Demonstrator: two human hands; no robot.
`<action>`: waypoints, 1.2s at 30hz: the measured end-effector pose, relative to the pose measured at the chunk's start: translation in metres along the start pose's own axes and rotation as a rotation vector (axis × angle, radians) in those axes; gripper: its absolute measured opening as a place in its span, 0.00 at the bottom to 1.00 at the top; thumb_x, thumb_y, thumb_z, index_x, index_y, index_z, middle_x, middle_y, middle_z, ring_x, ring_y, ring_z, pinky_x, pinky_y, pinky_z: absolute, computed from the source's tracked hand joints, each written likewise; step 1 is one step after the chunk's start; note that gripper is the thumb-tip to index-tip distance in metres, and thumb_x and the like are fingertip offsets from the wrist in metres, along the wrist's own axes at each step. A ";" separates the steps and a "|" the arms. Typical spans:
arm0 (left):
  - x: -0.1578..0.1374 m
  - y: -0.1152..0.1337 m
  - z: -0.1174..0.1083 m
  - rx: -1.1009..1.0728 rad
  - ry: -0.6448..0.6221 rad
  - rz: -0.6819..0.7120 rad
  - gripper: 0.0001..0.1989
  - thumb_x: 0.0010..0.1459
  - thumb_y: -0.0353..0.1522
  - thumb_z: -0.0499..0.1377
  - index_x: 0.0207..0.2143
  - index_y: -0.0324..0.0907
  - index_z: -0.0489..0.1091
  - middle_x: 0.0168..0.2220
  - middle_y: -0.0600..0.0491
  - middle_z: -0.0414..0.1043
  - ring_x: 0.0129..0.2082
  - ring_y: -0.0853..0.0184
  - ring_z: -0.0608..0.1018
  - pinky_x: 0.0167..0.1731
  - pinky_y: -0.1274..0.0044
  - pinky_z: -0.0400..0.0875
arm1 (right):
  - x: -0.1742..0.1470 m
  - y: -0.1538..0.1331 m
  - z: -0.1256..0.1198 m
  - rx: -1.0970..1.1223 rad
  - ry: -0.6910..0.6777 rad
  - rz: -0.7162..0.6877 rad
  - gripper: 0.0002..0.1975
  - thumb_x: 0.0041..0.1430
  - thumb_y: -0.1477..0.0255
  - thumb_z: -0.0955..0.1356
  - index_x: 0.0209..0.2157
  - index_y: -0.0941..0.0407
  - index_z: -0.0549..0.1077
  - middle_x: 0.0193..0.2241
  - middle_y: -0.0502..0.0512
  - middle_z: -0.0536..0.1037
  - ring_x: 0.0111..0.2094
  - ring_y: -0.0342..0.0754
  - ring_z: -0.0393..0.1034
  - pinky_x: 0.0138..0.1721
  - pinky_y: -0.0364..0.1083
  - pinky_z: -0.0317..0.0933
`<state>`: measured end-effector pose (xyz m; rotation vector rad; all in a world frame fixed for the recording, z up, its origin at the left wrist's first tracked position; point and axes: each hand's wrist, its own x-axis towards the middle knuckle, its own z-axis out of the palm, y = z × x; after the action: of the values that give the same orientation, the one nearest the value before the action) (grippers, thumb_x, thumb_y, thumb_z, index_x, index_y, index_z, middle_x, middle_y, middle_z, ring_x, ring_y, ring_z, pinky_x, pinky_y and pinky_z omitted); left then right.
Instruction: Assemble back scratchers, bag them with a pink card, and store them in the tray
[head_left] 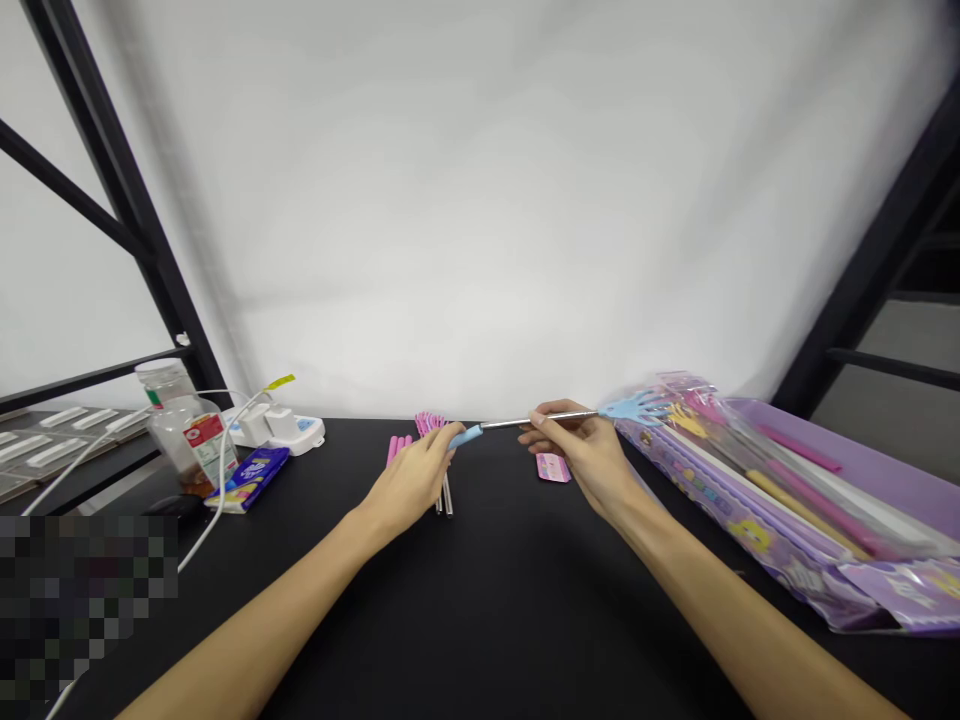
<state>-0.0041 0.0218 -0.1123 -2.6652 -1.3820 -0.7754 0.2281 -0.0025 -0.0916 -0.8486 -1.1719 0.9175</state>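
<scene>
A back scratcher with a light blue claw head (637, 408), a thin metal rod (506, 424) and a blue handle (469, 436) is held level above the black table. My left hand (411, 475) is closed round the blue handle. With fingers pinched, my right hand (574, 440) grips the rod near the claw head. Behind my left hand lie pink claw heads (430, 424), pink handles (397, 446) and bare metal rods (448, 500), partly hidden by the hand. Below my right hand is a small pink card (553, 467).
At right stands a purple box (757, 550) holding wrapped pink and yellow back scratchers (795, 490). On the left are a clear jar (176, 430), a blue snack packet (251, 478), a white power strip (300, 433) and a white cable (222, 470). A white wall (465, 200) rises behind.
</scene>
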 end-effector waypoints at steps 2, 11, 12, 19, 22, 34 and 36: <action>-0.001 -0.001 -0.002 -0.007 0.017 0.011 0.17 0.68 0.31 0.45 0.57 0.50 0.57 0.55 0.49 0.68 0.47 0.62 0.76 0.49 0.65 0.68 | -0.001 0.000 0.000 -0.023 -0.031 0.019 0.16 0.48 0.62 0.76 0.33 0.58 0.73 0.27 0.55 0.79 0.29 0.48 0.77 0.30 0.42 0.70; -0.001 -0.015 -0.002 -0.032 0.145 0.196 0.15 0.68 0.29 0.47 0.54 0.46 0.62 0.48 0.51 0.73 0.45 0.66 0.77 0.43 0.73 0.72 | -0.004 -0.006 -0.007 0.008 -0.203 0.138 0.12 0.50 0.66 0.76 0.26 0.59 0.72 0.26 0.56 0.80 0.25 0.45 0.74 0.28 0.42 0.67; -0.001 -0.016 -0.002 -0.015 0.160 0.237 0.14 0.68 0.29 0.47 0.54 0.45 0.63 0.47 0.51 0.74 0.44 0.66 0.77 0.43 0.74 0.73 | -0.004 -0.006 -0.010 0.018 -0.221 0.152 0.12 0.50 0.67 0.76 0.26 0.59 0.72 0.25 0.56 0.80 0.24 0.44 0.74 0.27 0.42 0.66; -0.004 -0.012 -0.001 0.041 0.323 0.469 0.12 0.67 0.28 0.49 0.51 0.40 0.66 0.44 0.49 0.76 0.41 0.67 0.77 0.41 0.75 0.73 | -0.010 0.000 -0.009 0.004 -0.312 0.135 0.12 0.50 0.67 0.76 0.28 0.58 0.72 0.26 0.54 0.80 0.26 0.45 0.75 0.29 0.43 0.66; -0.007 -0.003 0.003 0.029 0.350 0.552 0.12 0.67 0.27 0.50 0.52 0.39 0.65 0.44 0.48 0.76 0.41 0.67 0.78 0.41 0.75 0.73 | -0.015 0.004 0.000 0.012 -0.378 0.088 0.12 0.50 0.66 0.75 0.29 0.58 0.72 0.26 0.53 0.79 0.26 0.46 0.74 0.29 0.44 0.66; 0.002 -0.001 -0.009 0.029 0.162 0.234 0.13 0.68 0.37 0.48 0.49 0.46 0.67 0.38 0.55 0.77 0.27 0.72 0.75 0.28 0.80 0.65 | 0.007 -0.012 -0.033 0.120 -0.113 0.230 0.23 0.56 0.50 0.66 0.40 0.55 0.76 0.40 0.59 0.79 0.38 0.51 0.75 0.35 0.46 0.68; 0.002 -0.007 -0.011 0.027 0.165 0.227 0.12 0.68 0.37 0.49 0.48 0.46 0.68 0.38 0.56 0.77 0.26 0.73 0.75 0.28 0.80 0.64 | 0.012 -0.017 -0.040 0.113 -0.084 0.270 0.24 0.58 0.49 0.63 0.38 0.55 0.76 0.38 0.59 0.79 0.35 0.50 0.74 0.31 0.45 0.68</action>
<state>-0.0132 0.0246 -0.1033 -2.6068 -1.0242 -0.9181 0.2714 -0.0014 -0.0793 -0.8972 -1.0819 1.2394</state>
